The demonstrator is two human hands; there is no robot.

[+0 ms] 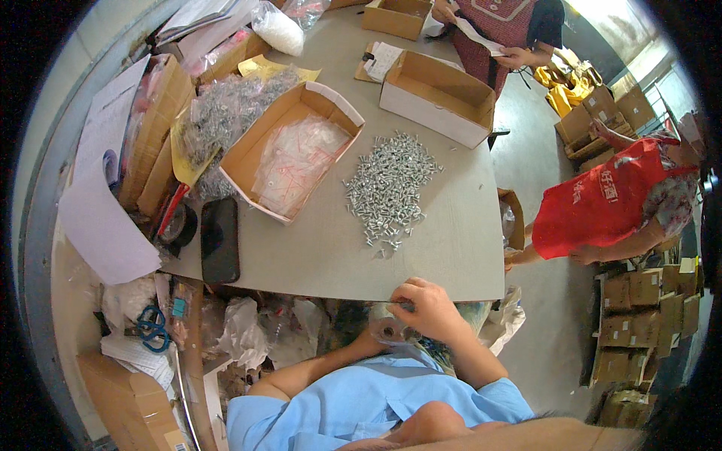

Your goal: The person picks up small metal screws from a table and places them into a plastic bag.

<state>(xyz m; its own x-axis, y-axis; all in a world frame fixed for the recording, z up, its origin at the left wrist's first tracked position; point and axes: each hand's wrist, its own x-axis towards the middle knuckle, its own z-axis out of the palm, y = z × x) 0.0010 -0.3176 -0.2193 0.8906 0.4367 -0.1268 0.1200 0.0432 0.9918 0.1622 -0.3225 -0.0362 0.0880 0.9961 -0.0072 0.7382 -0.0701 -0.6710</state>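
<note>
My left hand [369, 343] is low in front of the table's near edge, closed round a clear plastic roll [389, 331] with a round core; the roll hides part of its fingers. Just above and to the right, my right hand [427, 308] is at the table edge with its fingers curled together. What they pinch is too small to make out. On the grey table [331, 259], beyond my hands, lies a heap of small silver screws [391, 188]. Left of the heap, an open carton [237, 161] contains clear plastic bags with red lines.
A black phone [219, 240] and a black tape roll [179, 225] lie at the left. Bagged metal parts [218, 113] are piled behind them. Another open carton [436, 113] stands at the far right. Across the table is a person [511, 34]; a red-aproned person [602, 195] bends at right.
</note>
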